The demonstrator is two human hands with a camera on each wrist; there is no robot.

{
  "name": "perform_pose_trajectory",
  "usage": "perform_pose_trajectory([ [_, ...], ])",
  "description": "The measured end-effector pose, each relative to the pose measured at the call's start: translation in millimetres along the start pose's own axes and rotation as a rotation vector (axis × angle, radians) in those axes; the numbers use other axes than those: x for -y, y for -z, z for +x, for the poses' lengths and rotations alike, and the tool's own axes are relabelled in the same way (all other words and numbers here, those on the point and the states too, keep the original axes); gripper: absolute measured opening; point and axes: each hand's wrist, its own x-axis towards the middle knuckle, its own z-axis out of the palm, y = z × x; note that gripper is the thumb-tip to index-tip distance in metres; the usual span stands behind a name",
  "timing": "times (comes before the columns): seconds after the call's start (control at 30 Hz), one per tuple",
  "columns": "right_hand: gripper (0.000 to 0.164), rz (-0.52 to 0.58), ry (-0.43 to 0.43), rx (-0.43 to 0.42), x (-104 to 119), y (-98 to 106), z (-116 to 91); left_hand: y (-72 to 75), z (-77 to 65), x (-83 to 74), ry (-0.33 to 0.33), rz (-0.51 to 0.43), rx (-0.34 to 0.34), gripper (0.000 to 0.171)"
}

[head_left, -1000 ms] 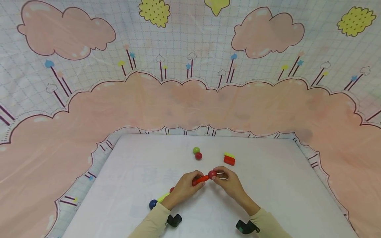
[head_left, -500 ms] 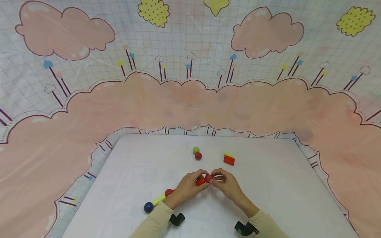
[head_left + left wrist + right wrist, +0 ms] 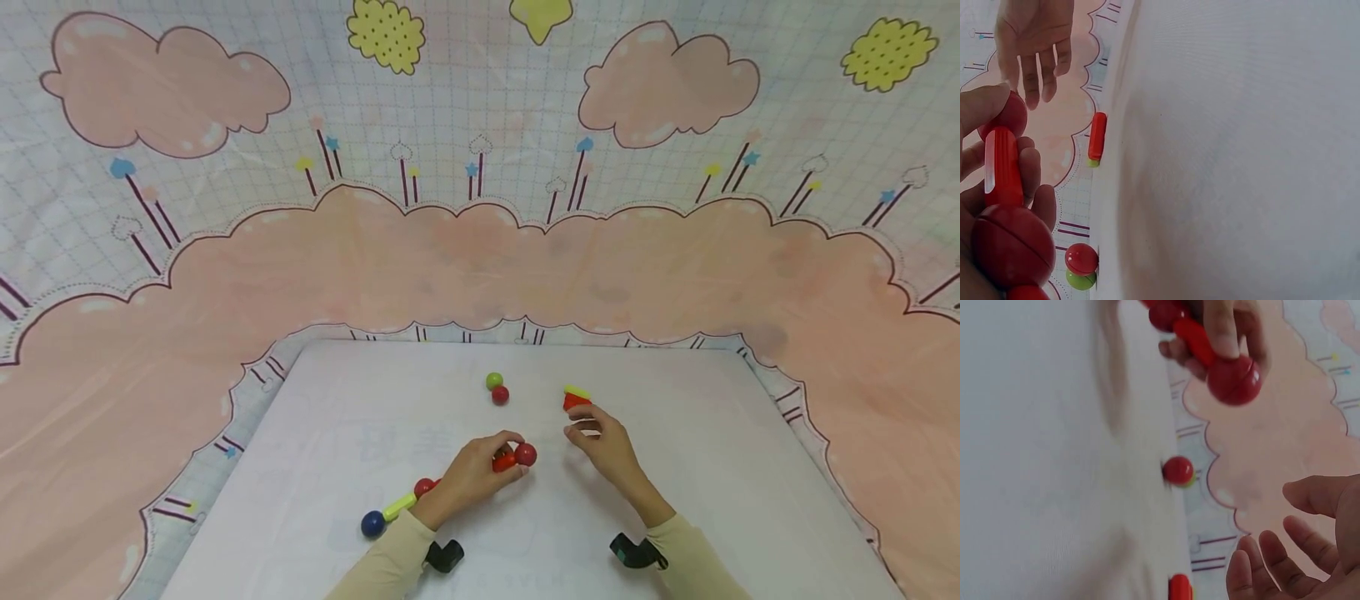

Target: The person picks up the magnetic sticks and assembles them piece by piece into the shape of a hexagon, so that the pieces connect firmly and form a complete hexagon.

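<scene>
Linking, apparently — your left hand point(image 3: 480, 468) grips the ball-and-rod chain point(image 3: 1004, 175) left of the red rod point(image 3: 574, 402); your right hand point(image 3: 611, 454), empty, fingers parted, hangs beside that rod — likely needing a pinch.

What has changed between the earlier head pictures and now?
The right hand has let go of the red end ball and moved right and slightly forward, toward the lying red sticks. The blue ball has shifted slightly left and nearer. The left hand still holds the joined red stick; the green ball stayed.
</scene>
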Motion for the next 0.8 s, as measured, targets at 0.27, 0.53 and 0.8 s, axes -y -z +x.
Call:
perform_pose_trajectory([
  [0.27,0.031,-0.036,-0.055,-0.019,-26.3,8.5,14.8,-1.5,-0.5,1.0,-0.004,-0.002,0.002,0.04],
  [0.53,0.032,-0.121,-0.093,-0.044,-41.0,12.4,28.8,-1.3,-0.2,1.5,-0.008,-0.009,0.005,0.04],
  [0.8,0.032,-0.174,-0.107,-0.052,-50.6,13.5,42.2,-2.3,1.0,2.6,0.002,-0.023,0.013,0.04],
])
